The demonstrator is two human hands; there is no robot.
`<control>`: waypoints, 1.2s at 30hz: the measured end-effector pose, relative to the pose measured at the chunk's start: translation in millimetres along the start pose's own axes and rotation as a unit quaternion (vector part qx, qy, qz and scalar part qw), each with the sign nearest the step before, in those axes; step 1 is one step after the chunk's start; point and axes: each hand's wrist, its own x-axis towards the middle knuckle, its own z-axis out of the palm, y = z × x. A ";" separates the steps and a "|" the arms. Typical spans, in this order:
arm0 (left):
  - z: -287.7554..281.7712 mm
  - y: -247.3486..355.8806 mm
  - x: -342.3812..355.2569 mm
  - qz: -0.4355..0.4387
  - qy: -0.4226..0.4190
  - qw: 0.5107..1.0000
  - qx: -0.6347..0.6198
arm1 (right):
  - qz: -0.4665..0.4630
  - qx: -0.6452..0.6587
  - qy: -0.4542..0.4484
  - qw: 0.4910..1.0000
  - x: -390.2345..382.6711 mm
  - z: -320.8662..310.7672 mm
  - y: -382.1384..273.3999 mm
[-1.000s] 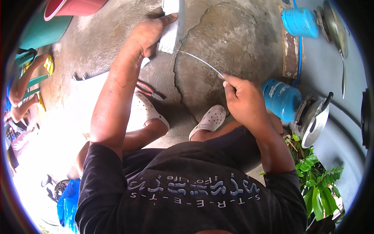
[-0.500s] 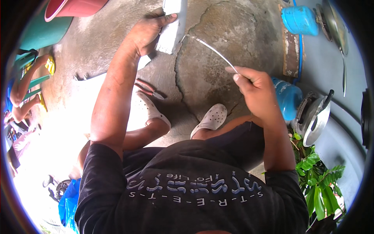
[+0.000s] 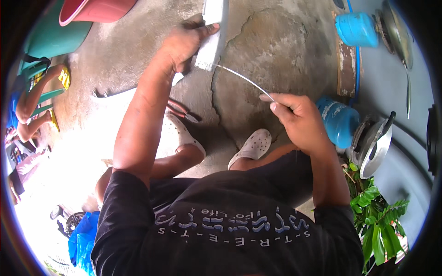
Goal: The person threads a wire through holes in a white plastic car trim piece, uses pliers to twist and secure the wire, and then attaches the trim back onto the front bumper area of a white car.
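My left hand (image 3: pixel 186 43) is closed around a long white piece (image 3: pixel 209 43) with a rough lower end, thumb on its face. The piece runs up out of the picture's top edge. Between the thumb and fingers of my right hand (image 3: pixel 299 117) is one end of a thin, white, slightly bowed strip (image 3: pixel 248 80); whether it is wire or plastic I cannot tell. The strip's far end reaches the lower end of the white piece; whether it is attached there is too small to tell. Below my left hand, red-handled pliers (image 3: pixel 182 110) lie on the floor near my left shoe.
Cracked concrete floor (image 3: pixel 276 46) spreads ahead. Blue gas canisters (image 3: pixel 340 122) and pans (image 3: pixel 376 147) are at the right, above a green plant (image 3: pixel 380 221). A red tub (image 3: pixel 94 10) and a green bin (image 3: pixel 57 34) stand far left. Another person's legs (image 3: pixel 39 99) show at the left edge.
Both hands have come slightly lower in the picture, my left also a little rightward. The strip's far end, earlier bent beside the white piece's edge, now meets its lower end.
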 end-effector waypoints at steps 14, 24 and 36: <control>12.7 14.1 -9.4 0.021 0.011 0.997 0.069 | -0.027 -0.018 0.015 0.999 5.0 2.8 2.3; 15.8 19.9 -14.4 0.028 -0.001 0.997 0.077 | -0.011 -0.045 0.014 0.999 8.5 3.2 3.0; 18.0 16.2 -13.3 0.029 0.010 0.996 0.081 | -0.016 -0.023 0.012 1.000 10.7 4.0 4.7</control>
